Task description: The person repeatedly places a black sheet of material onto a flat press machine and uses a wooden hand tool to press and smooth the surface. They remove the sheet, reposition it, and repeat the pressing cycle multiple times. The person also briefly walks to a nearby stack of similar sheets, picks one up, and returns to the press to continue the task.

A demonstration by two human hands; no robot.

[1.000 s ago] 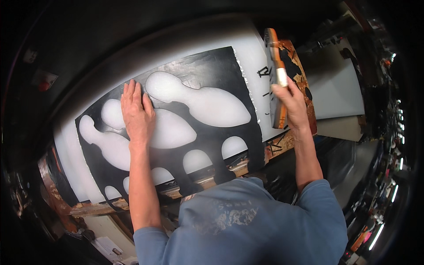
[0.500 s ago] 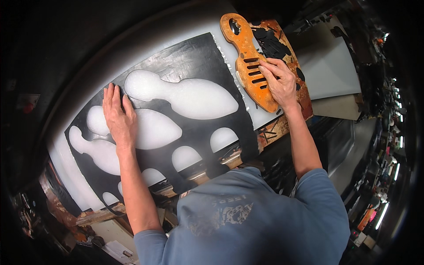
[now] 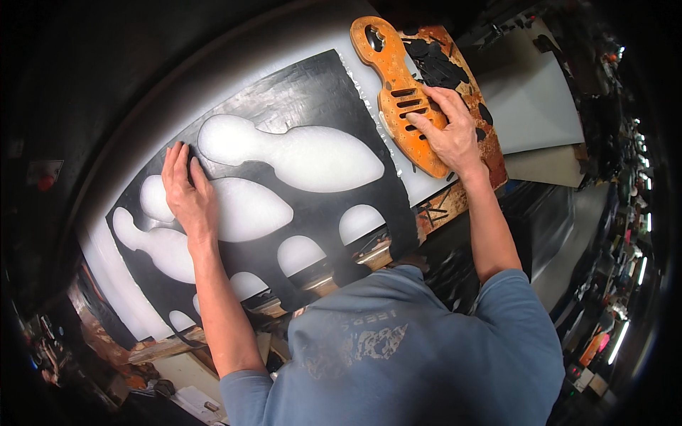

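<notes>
A black sheet (image 3: pixel 312 85) with several sole-shaped and rounded cut-outs lies over a white board (image 3: pixel 117 284). My left hand (image 3: pixel 190 195) is at the sheet's left part, fingers stretched and thumb apart, with nothing seen in it. Right of the sheet, an orange sole-shaped cutting die (image 3: pixel 390 69) lies flat, with a hole at its far end and several dark slots. Over its near half rests my right hand (image 3: pixel 455 135), thumb by the slots and fingers spread toward the die's right edge. The hand's palm side is hidden.
Small black offcuts (image 3: pixel 437 67) are heaped on a worn brown board (image 3: pixel 490 153) beyond the die. Farther right stands a pale grey panel (image 3: pixel 540 106). A dark machine part (image 3: pixel 85 92) curves over the far left side. Papers (image 3: pixel 195 401) lie at the lower left.
My right hand's thumb and fingers, closer together before, have spread apart over the die. The left fingers have bent a little off the sheet. The die stays in place on the board.
</notes>
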